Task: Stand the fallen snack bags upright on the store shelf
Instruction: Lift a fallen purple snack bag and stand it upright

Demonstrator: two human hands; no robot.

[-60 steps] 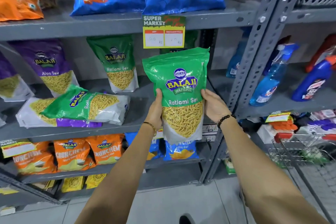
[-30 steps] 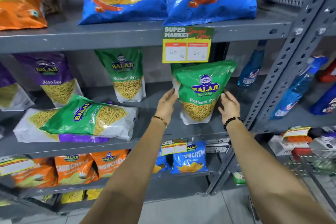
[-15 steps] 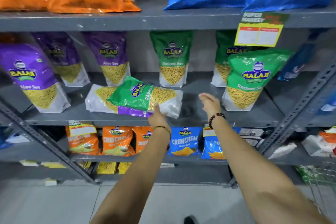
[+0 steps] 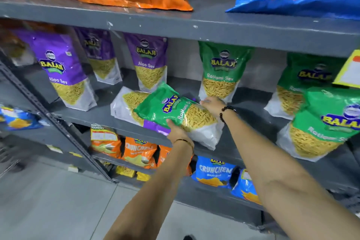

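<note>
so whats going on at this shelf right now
A person is tidying snack bags on a grey store shelf. Both hands are on a fallen green Ratlami Sev bag: the left hand at its near edge, the right hand at its far edge. That bag lies on its side across a fallen purple bag. Other purple and green bags nearby stand upright, so these two are left to stand up.

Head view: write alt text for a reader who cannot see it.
Both hands, left and right, grip a fallen green Ratlami Sev bag lying atop a fallen purple bag on a grey shelf. Purple and green bags stand upright behind and beside them.
</note>
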